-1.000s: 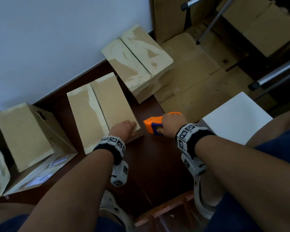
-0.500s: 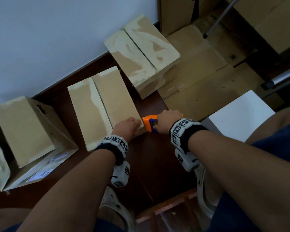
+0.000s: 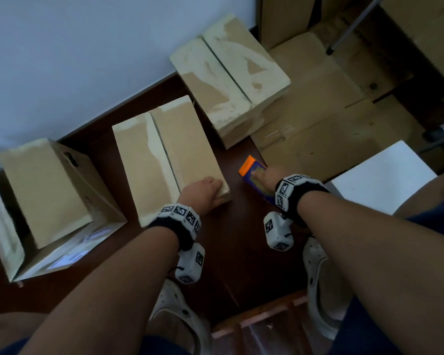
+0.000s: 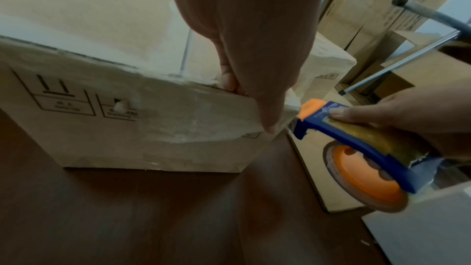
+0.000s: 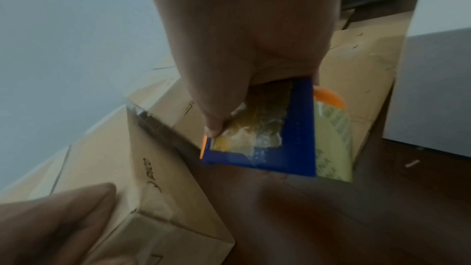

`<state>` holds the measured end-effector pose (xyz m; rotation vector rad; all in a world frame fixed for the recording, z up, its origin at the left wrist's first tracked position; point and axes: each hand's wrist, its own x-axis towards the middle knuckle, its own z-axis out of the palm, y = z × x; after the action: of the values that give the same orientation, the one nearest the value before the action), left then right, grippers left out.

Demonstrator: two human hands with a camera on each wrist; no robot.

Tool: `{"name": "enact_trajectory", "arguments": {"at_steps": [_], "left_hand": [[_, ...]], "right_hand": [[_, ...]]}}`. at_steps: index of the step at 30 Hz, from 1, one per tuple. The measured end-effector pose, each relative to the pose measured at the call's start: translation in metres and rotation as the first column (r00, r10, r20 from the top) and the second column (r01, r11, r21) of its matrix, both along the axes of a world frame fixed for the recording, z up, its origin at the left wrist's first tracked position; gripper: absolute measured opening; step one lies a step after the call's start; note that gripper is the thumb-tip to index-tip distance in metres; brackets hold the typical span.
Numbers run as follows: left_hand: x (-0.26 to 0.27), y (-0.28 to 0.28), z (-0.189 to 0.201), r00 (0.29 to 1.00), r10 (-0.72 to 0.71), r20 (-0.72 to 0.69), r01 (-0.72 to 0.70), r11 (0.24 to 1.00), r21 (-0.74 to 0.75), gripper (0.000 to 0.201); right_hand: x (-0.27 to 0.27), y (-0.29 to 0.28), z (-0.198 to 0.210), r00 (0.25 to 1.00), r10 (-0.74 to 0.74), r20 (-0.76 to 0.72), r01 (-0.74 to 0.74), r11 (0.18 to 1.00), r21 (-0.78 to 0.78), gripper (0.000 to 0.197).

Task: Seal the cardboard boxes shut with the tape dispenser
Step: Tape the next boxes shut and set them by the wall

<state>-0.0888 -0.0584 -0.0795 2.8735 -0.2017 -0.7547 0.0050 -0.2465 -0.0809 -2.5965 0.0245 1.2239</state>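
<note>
The middle cardboard box [image 3: 169, 160] lies on the dark floor with both top flaps down. My left hand [image 3: 205, 190] grips its near right corner, thumb [image 4: 267, 112] down the front face and fingers on top. My right hand [image 3: 267, 175] holds the blue and orange tape dispenser [image 3: 251, 167] just right of that corner, forefinger [image 5: 214, 128] stretched along its top. The dispenser's orange tip [image 4: 309, 108] sits close beside the box's corner edge. The tape roll [image 5: 331, 140] shows on its side. I cannot tell whether tape runs to the box.
An open box [image 3: 49, 201] tilts at the left. A closed box [image 3: 228, 73] stands behind, by the white wall. Flattened cardboard [image 3: 318, 119] covers the floor at the right, next to a white block [image 3: 382, 180]. Metal legs [image 3: 441, 129] cross the far right.
My right hand has drawn the dispenser a little to the right, off the box's near corner, and turned its flat top upward. The left hand stays on the corner.
</note>
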Motion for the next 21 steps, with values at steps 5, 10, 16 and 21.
{"name": "enact_trajectory", "arguments": {"at_steps": [5, 10, 16, 21], "left_hand": [[0.004, 0.000, 0.009, 0.995, 0.030, 0.090, -0.024, 0.997, -0.073, 0.030], [0.004, -0.020, -0.001, 0.970, 0.159, 0.183, -0.154, 0.987, -0.038, 0.044], [0.001, -0.036, -0.020, 0.960, 0.271, 0.064, -0.274, 0.961, 0.044, 0.049], [-0.002, -0.042, -0.031, 0.951, 0.289, 0.109, -0.298, 0.951, 0.078, 0.040]], "right_hand": [[-0.009, -0.012, -0.009, 0.998, -0.064, 0.015, 0.063, 0.997, 0.039, 0.056], [-0.017, -0.033, 0.000, 0.993, -0.077, 0.094, 0.068, 0.994, 0.090, 0.060], [-0.020, -0.044, 0.005, 0.991, -0.091, 0.097, 0.082, 0.993, 0.088, 0.055], [-0.018, -0.044, -0.008, 0.992, -0.103, 0.076, 0.093, 0.987, 0.128, 0.055]]}}
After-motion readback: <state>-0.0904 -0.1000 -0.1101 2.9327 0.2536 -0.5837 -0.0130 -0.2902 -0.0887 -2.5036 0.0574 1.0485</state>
